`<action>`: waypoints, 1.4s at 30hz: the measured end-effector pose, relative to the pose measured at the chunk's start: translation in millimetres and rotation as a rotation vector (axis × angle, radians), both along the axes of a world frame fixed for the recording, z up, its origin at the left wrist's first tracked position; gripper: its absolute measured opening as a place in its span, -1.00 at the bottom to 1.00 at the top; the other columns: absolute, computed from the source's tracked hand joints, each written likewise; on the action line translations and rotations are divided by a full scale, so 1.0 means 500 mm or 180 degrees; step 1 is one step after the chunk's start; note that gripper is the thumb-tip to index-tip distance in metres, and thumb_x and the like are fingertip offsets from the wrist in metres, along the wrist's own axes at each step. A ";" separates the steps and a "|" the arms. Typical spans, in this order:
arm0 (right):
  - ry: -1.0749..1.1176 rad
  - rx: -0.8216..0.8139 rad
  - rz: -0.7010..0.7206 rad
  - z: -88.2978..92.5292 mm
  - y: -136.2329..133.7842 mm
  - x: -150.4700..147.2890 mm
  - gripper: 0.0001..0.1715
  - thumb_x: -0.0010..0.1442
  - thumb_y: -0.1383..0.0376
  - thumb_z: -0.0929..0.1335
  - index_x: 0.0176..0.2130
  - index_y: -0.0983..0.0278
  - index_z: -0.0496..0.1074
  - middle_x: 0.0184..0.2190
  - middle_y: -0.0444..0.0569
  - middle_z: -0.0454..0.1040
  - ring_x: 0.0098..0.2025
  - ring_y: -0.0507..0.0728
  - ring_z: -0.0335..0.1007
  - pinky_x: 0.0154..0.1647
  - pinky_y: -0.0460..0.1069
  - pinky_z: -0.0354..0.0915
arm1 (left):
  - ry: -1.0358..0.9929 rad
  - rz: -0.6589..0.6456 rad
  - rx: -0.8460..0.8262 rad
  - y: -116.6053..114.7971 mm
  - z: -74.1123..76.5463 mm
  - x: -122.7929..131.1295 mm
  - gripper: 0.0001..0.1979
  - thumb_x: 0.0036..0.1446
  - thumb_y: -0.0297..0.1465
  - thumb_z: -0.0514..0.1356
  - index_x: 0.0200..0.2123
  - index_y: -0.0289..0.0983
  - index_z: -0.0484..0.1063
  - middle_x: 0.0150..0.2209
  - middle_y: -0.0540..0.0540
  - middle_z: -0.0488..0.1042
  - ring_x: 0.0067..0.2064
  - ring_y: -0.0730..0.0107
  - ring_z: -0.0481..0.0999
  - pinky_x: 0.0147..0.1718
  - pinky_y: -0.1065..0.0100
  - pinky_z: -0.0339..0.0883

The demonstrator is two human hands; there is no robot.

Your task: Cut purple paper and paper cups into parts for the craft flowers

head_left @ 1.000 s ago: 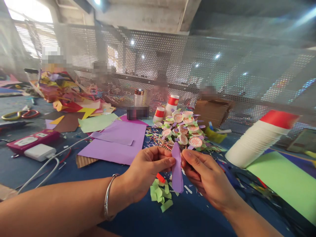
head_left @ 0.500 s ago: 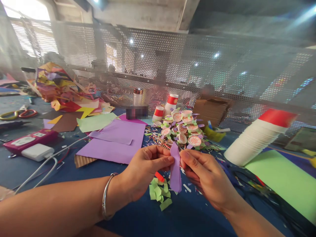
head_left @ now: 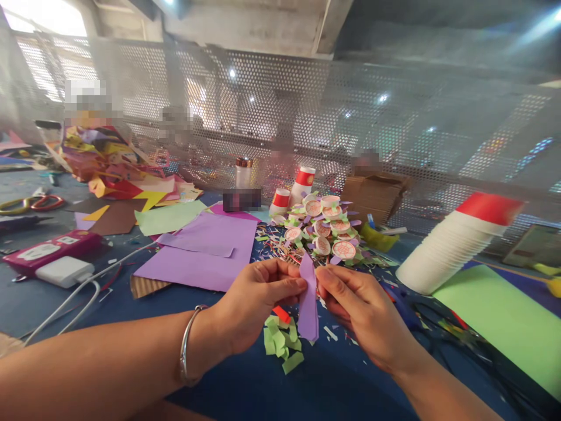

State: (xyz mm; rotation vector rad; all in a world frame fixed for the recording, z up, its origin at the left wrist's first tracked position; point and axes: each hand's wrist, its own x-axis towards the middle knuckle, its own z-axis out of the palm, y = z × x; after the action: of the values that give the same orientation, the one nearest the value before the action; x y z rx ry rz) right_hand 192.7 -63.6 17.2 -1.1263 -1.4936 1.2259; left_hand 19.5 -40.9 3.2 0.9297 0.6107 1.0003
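A narrow purple paper strip (head_left: 308, 301), smooth, creased lengthwise and pointed at the top, hangs upright just above the blue counter (head_left: 87, 304). The left hand (head_left: 258, 298) and the right hand (head_left: 363, 316) each pinch its upper part in a narrow thumb-and-forefinger grip, one on each side. A thin metal bangle (head_left: 188, 345) circles the left wrist. Ragged green scraps (head_left: 280, 345) lie below the strip, a flat purple sheet (head_left: 205, 251) lies to the left, and a ribbed white cup stack (head_left: 451, 251) lies tilted at the right. Compared with a second ago, the pinch is unchanged; strip and hands sit slightly further left in view.
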 end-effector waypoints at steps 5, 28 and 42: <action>-0.0020 0.0020 -0.0056 0.000 0.001 -0.002 -0.46 0.27 -0.08 0.34 -0.49 0.25 0.26 -0.67 -0.32 -0.05 -0.65 -0.09 -0.22 -0.69 -0.11 -0.27 | -0.0011 0.0012 -0.0024 0.003 0.001 -0.002 -0.86 0.00 -0.49 0.37 -0.43 -0.35 0.43 -0.51 0.00 0.44 -0.50 0.60 0.37 -0.46 0.49 0.17; 0.1340 -0.0367 0.0470 -0.002 0.005 -0.006 -0.73 0.14 0.13 0.51 -0.39 0.25 0.47 -0.67 -0.32 -0.03 -0.64 -0.10 -0.32 -0.70 -0.16 -0.27 | -0.0630 -0.0973 -0.0778 0.003 0.022 -0.011 -0.77 0.06 -0.59 0.34 -0.20 -0.38 0.42 -0.38 -0.06 0.49 -0.44 0.54 0.53 -0.42 0.52 0.46; 0.1460 -0.0120 0.0516 0.001 -0.003 -0.010 -0.77 0.13 0.16 0.52 -0.24 0.22 0.53 -0.59 -0.30 0.12 -0.63 -0.12 -0.26 -0.70 -0.16 -0.26 | -0.1122 -0.1603 -0.0702 0.003 0.027 -0.019 -0.70 0.02 -0.58 0.39 -0.15 -0.38 0.46 -0.35 -0.03 0.45 -0.39 0.62 0.49 -0.37 0.62 0.37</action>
State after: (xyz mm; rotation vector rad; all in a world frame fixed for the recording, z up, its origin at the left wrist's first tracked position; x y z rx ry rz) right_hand 187.7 -64.9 17.8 -0.6916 -1.2281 1.5092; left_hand 10.1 -39.6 16.8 0.6432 0.1673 0.6052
